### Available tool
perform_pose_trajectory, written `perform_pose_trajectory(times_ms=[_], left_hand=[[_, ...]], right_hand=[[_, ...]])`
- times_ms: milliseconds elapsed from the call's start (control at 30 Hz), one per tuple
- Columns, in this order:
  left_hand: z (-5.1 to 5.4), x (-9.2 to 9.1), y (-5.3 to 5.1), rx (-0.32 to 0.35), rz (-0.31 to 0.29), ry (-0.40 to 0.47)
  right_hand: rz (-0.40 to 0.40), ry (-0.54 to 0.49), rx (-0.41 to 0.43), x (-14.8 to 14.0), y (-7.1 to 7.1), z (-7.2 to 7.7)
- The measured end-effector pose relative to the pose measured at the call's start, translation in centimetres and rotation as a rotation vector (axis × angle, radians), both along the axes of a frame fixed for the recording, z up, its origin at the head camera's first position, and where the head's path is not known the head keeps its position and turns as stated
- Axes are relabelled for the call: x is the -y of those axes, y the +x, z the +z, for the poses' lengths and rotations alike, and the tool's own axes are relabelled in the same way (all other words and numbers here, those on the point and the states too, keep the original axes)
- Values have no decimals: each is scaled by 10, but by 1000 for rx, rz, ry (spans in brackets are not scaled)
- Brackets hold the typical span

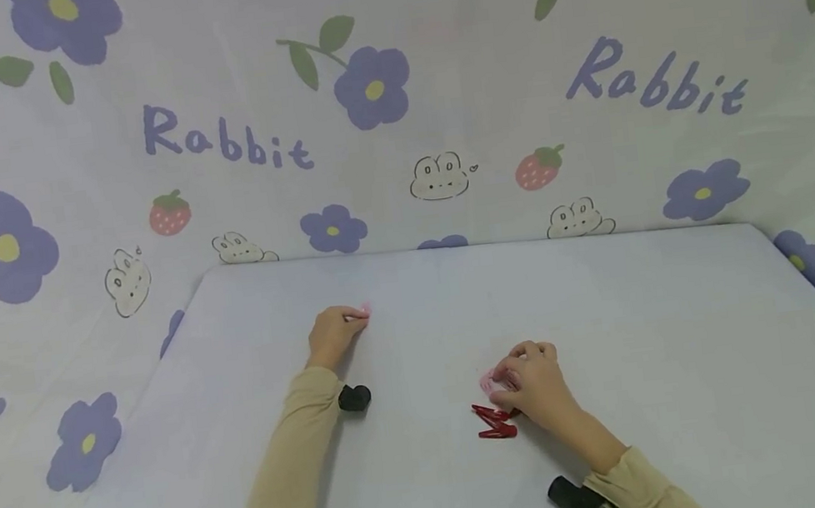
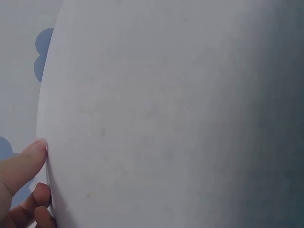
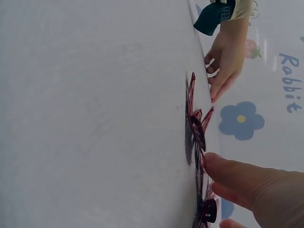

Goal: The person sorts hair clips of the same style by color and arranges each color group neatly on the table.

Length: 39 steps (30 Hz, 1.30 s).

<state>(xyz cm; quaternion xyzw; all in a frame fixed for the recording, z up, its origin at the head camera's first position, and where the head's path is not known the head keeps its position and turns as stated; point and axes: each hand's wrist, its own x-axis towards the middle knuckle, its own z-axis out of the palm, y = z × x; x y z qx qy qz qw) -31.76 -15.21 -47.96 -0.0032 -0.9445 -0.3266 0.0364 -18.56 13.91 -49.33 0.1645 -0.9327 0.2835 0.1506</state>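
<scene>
Left sleeve: the tan left sleeve (image 1: pixel 274 470) crosses the white tabletop (image 1: pixel 661 359).
Left hand: the person's left hand (image 1: pixel 337 335) is narrow, thumb and forefinger pinching the small pink piece near the tabletop's far-left part.
Left wrist camera: a black left wrist camera (image 1: pixel 354 398) juts inward just below that hand.
Small pink piece: the small pink piece (image 1: pixel 366 310) lies at the left fingertips, well apart from the red clips; its exact kind is too small to tell. With so little showing beyond the fingers, it could slip or twist if the pinch loosens.
Pink clip: what looks like a pink hair clip (image 1: pixel 488 382) sits under the right fingers, partly hidden, just beyond the red clips.
Red snap hair clips: the red snap hair clips (image 1: pixel 497 431) lie in a loose cluster close by the right thumb. Crowding is the likeliest trouble: a fingertip could catch a red clip and drag it along.
Right hand: the person's right hand (image 1: pixel 537 382) arches over the pink clip, fingers bent and fairly narrow; whether it grips or merely touches cannot be told.
Right wrist camera: the black right wrist camera (image 1: pixel 574 496) hangs low beside the right sleeve (image 1: pixel 649 488); a low forearm sweep could knock it against the tabletop.
</scene>
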Motion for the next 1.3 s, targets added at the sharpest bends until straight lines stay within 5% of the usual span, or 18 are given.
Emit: perform_pose_trajectory(times_ms=[400, 667, 867, 1033, 1300], left_hand=[[-5, 2, -7, -2, -17, -13], [2, 1, -6, 23, -8, 1], [-2, 2, -4, 23, -22, 12], [-3, 3, -3, 19, -25, 31], [-5, 4, -7, 40, -15, 39]], right_hand=[[-26, 5, 94, 2, -4, 4], [-9, 3, 134, 8, -9, 12], [33, -286, 162, 6, -5, 18], [129, -510, 335, 2, -5, 34], [140, -451, 579, -2, -32, 33]])
